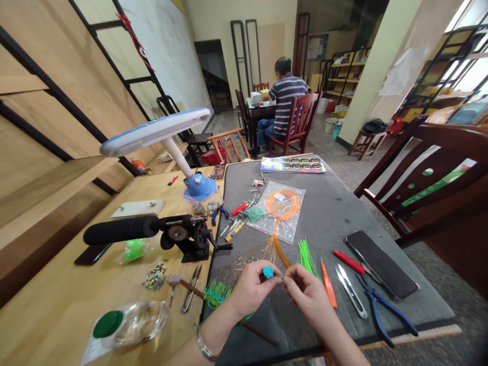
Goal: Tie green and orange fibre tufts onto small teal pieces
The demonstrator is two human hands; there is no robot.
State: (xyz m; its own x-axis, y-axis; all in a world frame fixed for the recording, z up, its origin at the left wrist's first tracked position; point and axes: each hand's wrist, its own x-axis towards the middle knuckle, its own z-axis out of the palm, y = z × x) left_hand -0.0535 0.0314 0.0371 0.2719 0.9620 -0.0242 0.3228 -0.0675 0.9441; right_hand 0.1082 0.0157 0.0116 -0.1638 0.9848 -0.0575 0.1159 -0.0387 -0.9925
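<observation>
Between the fingers of my left hand (pixel 246 287) sits a small turquoise beaded cluster (pixel 268 272). My right hand (pixel 305 288) is closed in a pinch just beside it, on a thin green strand (pixel 281 277) that runs to the left fingers. What else lies inside the left hand is hidden. A brown stick (pixel 261 331) reaches out below my left wrist. Left of that hand, green and teal strands (pixel 217 293) fan around another stick. A bundle of bright green strands (pixel 307 257) lies beyond my right hand, next to an orange-handled tool (pixel 328 285).
Blue pliers (pixel 375 305), silver snips (pixel 351 291) and a phone (pixel 381 262) lie at right. A bag holds an orange coil (pixel 282 205). At left stand a hand-cranked device (pixel 185 236), a lamp (pixel 200 187) and a green-lidded jar (pixel 108 324). A person (pixel 285 104) sits farther back.
</observation>
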